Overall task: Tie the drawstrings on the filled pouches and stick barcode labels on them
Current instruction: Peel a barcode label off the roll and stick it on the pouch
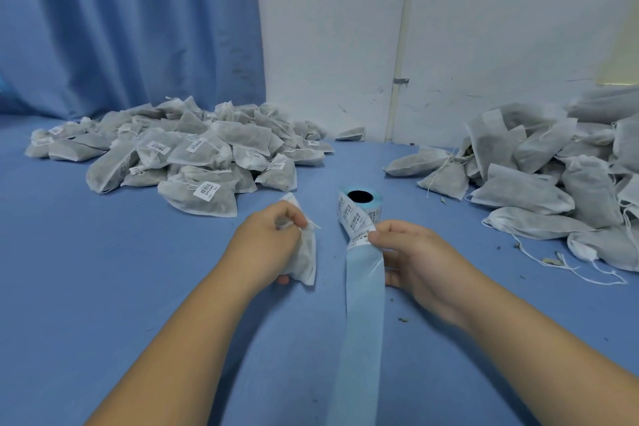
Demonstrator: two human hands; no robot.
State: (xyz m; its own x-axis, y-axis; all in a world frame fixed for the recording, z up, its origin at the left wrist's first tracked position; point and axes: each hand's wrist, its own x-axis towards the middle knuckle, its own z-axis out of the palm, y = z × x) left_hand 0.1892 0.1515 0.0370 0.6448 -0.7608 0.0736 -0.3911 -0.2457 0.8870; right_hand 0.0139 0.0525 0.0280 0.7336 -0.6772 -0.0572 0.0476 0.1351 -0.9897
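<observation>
My left hand [268, 242] grips a white filled pouch [306, 258] just above the blue table, its top and drawstring sticking out past my fingers. My right hand [409, 258] pinches the strip of barcode labels [358, 223] where it leaves the label roll [361, 199], thumb on the nearest label. The roll stands on end in the middle of the table, between my hands and a little beyond them. The empty blue backing strip [363, 322] trails from my right hand toward me.
A heap of labelled pouches [179, 152] lies at the back left. A heap of unlabelled pouches [539, 176] with loose strings fills the right side. A blue curtain [131, 24] and a white wall [449, 28] stand behind the blue table [103, 270]. Small crumbs dot the cloth.
</observation>
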